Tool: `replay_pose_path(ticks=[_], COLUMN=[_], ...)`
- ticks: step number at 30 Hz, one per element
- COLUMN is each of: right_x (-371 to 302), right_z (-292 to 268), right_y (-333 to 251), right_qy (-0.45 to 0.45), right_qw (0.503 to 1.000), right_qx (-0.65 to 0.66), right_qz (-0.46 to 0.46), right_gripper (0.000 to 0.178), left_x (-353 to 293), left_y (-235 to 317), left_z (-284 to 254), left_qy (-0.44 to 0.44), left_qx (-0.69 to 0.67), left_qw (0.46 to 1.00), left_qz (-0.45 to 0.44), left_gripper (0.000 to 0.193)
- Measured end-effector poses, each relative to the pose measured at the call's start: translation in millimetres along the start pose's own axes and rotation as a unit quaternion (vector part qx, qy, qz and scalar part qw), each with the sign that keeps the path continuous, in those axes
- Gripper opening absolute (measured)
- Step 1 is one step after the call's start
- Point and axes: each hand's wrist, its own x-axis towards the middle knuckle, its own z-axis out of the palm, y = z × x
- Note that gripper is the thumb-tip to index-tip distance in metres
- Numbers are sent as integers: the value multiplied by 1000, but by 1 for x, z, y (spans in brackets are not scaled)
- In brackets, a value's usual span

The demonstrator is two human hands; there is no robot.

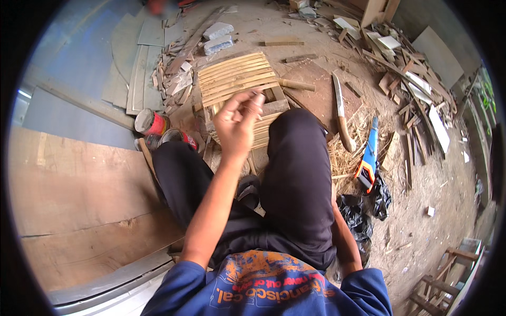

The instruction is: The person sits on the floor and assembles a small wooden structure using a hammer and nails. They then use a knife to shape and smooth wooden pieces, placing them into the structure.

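My left hand (238, 120) is raised over a small crate of wooden slats (235, 73), between my knees and the far floor. Its fingers are curled in and the thumb is pressed toward them; whatever they pinch, if anything, is too small to make out. Pale slats run across the crate's top, with an open gap at its right side beside the hand. Down along my right thigh goes my right forearm (346, 237), and the leg hides that hand entirely.
A long knife with a wooden handle (340, 108) and a blue handsaw (371, 150) lie to the right, near straw and a black plastic bag (356, 218). Red paint cans (153, 122) stand left. Scrap wood (406, 79) is heaped far right; a plywood sheet (79, 184) lies near left.
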Motion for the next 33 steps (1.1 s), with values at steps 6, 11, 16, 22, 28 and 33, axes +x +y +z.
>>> replay_pose_path(ticks=[6,11,16,22,28,33], right_x=[-5,-3,25,88,132,123], right_z=[-63,-91,-115,-182,-298,-306], right_y=[-78,-110,-161,-240,-337,-409], right_qy=[-40,69,147,199,93,30], right_qw=[998,990,970,943,949,921], right_qx=[23,118,192,245,238,324], right_qz=[29,41,1,-102,-186,-213], right_gripper=[27,26,25,25,31,36], left_x=[57,86,117,130,123,117], left_y=[-47,-101,-143,-174,-188,-193], left_z=[-91,-68,-60,-60,-69,-73], left_qy=[77,-36,-153,-186,-88,-92], left_qx=[160,281,366,280,202,234], left_qw=[984,958,910,940,974,965], left_qz=[-19,40,122,57,-51,-75], left_gripper=[21,18,15,14,15,17])
